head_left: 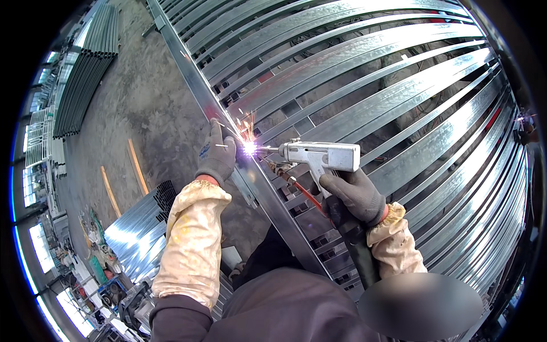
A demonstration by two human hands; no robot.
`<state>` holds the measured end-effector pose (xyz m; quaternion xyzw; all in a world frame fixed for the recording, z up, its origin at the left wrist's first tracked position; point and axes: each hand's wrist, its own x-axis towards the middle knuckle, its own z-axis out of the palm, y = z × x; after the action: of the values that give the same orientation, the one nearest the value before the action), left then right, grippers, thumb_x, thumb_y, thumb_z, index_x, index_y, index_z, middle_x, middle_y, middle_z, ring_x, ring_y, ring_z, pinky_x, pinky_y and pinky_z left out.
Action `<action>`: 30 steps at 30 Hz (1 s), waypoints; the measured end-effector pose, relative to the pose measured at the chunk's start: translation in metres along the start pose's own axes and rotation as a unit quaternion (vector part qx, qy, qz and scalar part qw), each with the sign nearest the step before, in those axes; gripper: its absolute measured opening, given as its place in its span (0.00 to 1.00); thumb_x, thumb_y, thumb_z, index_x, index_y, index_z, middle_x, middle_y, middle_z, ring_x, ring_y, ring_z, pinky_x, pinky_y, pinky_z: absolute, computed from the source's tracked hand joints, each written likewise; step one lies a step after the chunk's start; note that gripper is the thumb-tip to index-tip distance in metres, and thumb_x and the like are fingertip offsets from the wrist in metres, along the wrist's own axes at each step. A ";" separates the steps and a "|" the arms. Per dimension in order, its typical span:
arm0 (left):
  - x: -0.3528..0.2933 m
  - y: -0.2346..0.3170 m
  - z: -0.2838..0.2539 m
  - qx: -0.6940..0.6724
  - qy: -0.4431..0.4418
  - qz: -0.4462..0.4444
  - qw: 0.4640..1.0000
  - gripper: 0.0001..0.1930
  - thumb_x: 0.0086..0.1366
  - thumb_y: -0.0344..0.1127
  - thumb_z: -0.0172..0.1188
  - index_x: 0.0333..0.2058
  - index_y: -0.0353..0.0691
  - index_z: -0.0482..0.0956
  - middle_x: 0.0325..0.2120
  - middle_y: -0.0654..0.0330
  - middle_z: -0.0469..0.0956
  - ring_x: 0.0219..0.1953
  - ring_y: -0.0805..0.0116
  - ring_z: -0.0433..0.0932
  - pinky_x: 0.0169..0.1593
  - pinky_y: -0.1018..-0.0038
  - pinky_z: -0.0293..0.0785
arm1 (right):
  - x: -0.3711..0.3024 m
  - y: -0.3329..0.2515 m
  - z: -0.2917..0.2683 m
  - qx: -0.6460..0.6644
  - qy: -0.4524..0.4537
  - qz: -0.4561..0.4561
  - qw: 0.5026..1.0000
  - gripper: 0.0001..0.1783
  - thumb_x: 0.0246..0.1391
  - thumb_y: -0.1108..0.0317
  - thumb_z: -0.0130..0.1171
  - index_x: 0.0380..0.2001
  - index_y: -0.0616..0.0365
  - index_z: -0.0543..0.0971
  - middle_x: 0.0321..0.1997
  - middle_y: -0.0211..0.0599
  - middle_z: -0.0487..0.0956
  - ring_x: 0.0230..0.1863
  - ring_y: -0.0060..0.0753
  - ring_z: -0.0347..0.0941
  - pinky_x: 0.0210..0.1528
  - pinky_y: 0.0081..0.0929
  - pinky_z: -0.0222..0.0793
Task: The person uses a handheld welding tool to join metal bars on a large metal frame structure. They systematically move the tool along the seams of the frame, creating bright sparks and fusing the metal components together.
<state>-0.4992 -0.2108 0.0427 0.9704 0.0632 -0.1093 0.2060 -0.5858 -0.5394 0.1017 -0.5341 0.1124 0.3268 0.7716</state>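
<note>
My right hand (358,195), in a grey glove, is wrapped around the grip of a silver pistol-shaped welding gun (336,155). The gun's nozzle points left at a bright violet-white arc (249,148), from which orange sparks fly upward. The arc burns on a long metal rail (268,191) along the edge of a slatted metal frame. Just left of the arc, my gloved left hand (219,155) rests against the rail, its visible fingers stretched out; its underside is hidden. A red hose (310,198) runs beside the gun, and a thick black cable (359,251) hangs below my right hand.
Many parallel metal slats (353,57) fill the right side, with gaps between them. Bundled metal tubes (139,228) lie on the concrete floor at lower left, near two wooden strips (137,165). More stacked tubes (85,94) stand at far left.
</note>
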 end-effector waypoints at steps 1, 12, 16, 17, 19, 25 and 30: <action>0.000 0.000 0.001 0.001 -0.001 -0.002 1.000 0.38 0.71 0.42 0.47 0.74 0.29 0.52 0.70 0.35 0.62 0.72 0.42 0.64 0.73 0.59 0.61 | -0.001 -0.001 0.001 0.004 0.002 0.006 1.000 0.31 0.66 0.59 0.65 0.64 0.65 0.71 0.51 0.37 0.79 0.48 0.25 0.76 0.51 0.27 0.74; 0.001 -0.003 0.002 -0.005 -0.014 -0.018 1.000 0.38 0.70 0.43 0.47 0.75 0.31 0.51 0.70 0.37 0.63 0.71 0.43 0.65 0.73 0.59 0.62 | -0.003 0.001 0.003 0.014 0.013 -0.011 1.000 0.29 0.64 0.60 0.66 0.61 0.67 0.71 0.38 0.36 0.80 0.23 0.23 0.79 0.25 0.23 0.77; 0.001 -0.004 0.004 -0.001 0.002 -0.002 1.000 0.38 0.70 0.43 0.47 0.75 0.33 0.51 0.69 0.36 0.64 0.70 0.41 0.66 0.72 0.59 0.62 | -0.004 0.001 0.002 0.011 0.011 -0.011 1.000 0.29 0.65 0.60 0.66 0.61 0.67 0.71 0.38 0.36 0.80 0.23 0.23 0.79 0.25 0.24 0.77; 0.001 -0.005 0.004 -0.006 0.002 -0.004 1.000 0.38 0.70 0.43 0.47 0.75 0.33 0.51 0.69 0.35 0.63 0.70 0.41 0.66 0.72 0.58 0.62 | -0.004 -0.001 0.003 0.010 0.013 -0.006 1.000 0.29 0.65 0.60 0.65 0.61 0.67 0.71 0.38 0.36 0.80 0.23 0.23 0.79 0.25 0.24 0.77; 0.001 -0.006 0.003 -0.004 -0.010 -0.015 1.000 0.38 0.70 0.44 0.48 0.74 0.32 0.53 0.69 0.35 0.63 0.70 0.40 0.66 0.72 0.58 0.62 | -0.007 -0.006 0.004 0.012 0.020 0.009 1.000 0.29 0.65 0.60 0.65 0.61 0.67 0.71 0.38 0.36 0.80 0.23 0.23 0.79 0.25 0.24 0.76; 0.003 -0.014 0.008 -0.005 0.031 0.038 0.999 0.37 0.70 0.44 0.48 0.72 0.29 0.57 0.67 0.34 0.65 0.69 0.39 0.66 0.73 0.57 0.61 | -0.030 -0.008 0.002 0.016 0.040 0.019 0.999 0.28 0.65 0.60 0.65 0.60 0.67 0.72 0.40 0.35 0.80 0.27 0.24 0.79 0.28 0.25 0.76; 0.006 -0.017 0.012 0.003 0.023 0.015 1.000 0.38 0.69 0.46 0.47 0.73 0.31 0.56 0.68 0.35 0.65 0.70 0.40 0.66 0.72 0.57 0.61 | -0.078 -0.004 -0.011 -0.042 0.063 -0.029 0.997 0.30 0.65 0.60 0.65 0.63 0.65 0.71 0.47 0.36 0.78 0.35 0.23 0.78 0.32 0.24 0.77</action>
<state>-0.4984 -0.2000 0.0236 0.9741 0.0535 -0.0841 0.2031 -0.6405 -0.5807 0.1412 -0.5888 0.1312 0.2746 0.7488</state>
